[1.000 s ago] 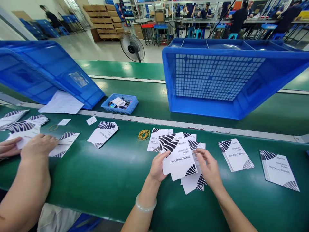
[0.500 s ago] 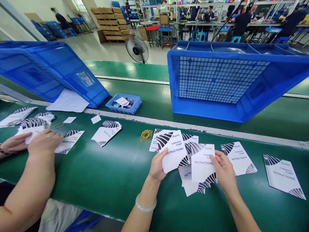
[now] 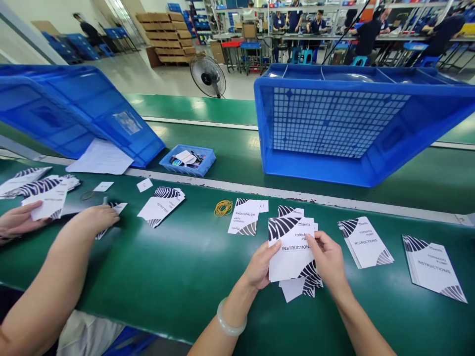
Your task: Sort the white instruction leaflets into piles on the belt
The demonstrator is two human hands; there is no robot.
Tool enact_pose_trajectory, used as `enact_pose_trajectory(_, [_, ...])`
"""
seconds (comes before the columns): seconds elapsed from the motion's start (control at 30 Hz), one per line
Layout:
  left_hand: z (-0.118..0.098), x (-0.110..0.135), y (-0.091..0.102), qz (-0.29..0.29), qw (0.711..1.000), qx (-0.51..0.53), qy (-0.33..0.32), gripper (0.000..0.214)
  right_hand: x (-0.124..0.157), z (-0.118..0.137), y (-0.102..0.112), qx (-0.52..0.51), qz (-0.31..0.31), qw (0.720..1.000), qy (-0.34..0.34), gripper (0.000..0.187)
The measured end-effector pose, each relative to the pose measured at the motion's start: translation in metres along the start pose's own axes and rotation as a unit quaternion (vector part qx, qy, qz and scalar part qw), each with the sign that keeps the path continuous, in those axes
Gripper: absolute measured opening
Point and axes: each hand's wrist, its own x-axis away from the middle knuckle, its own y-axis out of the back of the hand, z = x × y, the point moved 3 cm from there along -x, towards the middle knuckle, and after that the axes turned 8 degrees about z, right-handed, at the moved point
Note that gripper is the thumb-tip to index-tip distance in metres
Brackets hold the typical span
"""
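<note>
My left hand [image 3: 259, 267] grips the left edge of white instruction leaflets [image 3: 289, 264] with black stripes. At their right edge, my right hand [image 3: 328, 257] pinches them with thumb and fingers. How many are held I cannot tell. Below and behind them lies a loose pile of leaflets [image 3: 293, 290], mostly hidden. Left of it a leaflet [image 3: 243, 217] lies turned round, overlapping a small white card [image 3: 263, 205]. A neat leaflet stack [image 3: 365, 242] lies right of my right hand, and another stack [image 3: 434, 267] is farther right.
Yellow rubber bands [image 3: 223, 208] lie beside the turned leaflet. Beyond the work surface stand a large tilted blue crate [image 3: 315, 165], another crate [image 3: 126, 128] and a small blue tray [image 3: 187, 168]. At left, a co-worker's hands [image 3: 98, 217] handle leaflets near a fanned stack [image 3: 161, 205].
My hands, apart before with leaflets in each, have come together with the leaflets between them. My left hand moved right. The co-worker's right hand moved right, away from the other hand.
</note>
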Motion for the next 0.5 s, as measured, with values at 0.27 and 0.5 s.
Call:
enact_pose_trajectory(0.27, [-0.025,-0.002,0.016,-0.073,0.993,-0.007,-0.088,0.034,0.008,-0.013,0.025,-0.128,-0.085,0.988,-0.015,0.030])
enact_pose_trajectory(0.5, [-0.036,-0.003,0.025,-0.126,0.981,-0.005,-0.144,0.039,0.004,-0.026,0.024,0.075,-0.087,0.993,-0.004,0.043])
